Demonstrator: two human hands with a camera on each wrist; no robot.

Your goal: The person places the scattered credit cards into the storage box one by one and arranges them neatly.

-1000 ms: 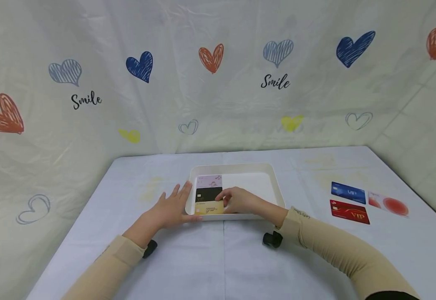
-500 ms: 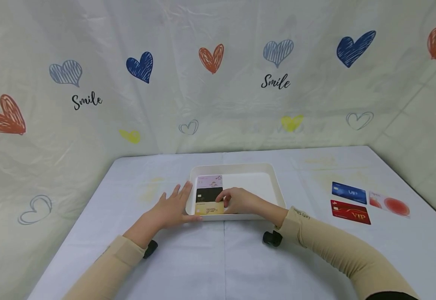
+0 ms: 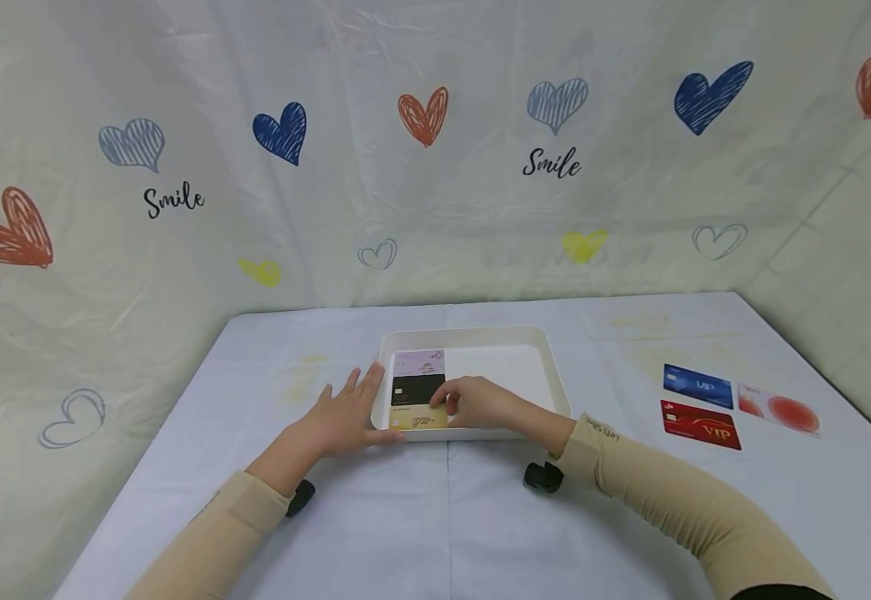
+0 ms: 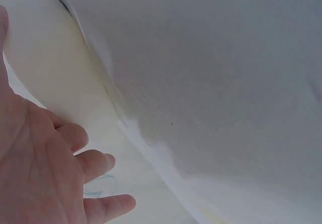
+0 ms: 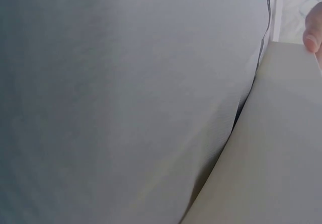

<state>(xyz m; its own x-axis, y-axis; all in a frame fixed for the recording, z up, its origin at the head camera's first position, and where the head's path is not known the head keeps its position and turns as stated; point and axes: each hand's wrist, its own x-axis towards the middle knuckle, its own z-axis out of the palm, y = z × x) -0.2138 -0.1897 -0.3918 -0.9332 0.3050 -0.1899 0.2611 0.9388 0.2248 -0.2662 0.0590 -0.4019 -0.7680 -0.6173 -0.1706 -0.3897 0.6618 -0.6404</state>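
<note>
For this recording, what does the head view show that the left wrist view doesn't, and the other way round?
Head only: the right hand at the gold card, the black card and purple card beyond it, and the blue card, red card and pale card lying apart.

Left wrist only: the palm side of the left hand, close up.

Both: the left hand, white cloth and, apparently, some backdrop.

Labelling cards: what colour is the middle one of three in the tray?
The middle card is black; clearest in the head view.
</note>
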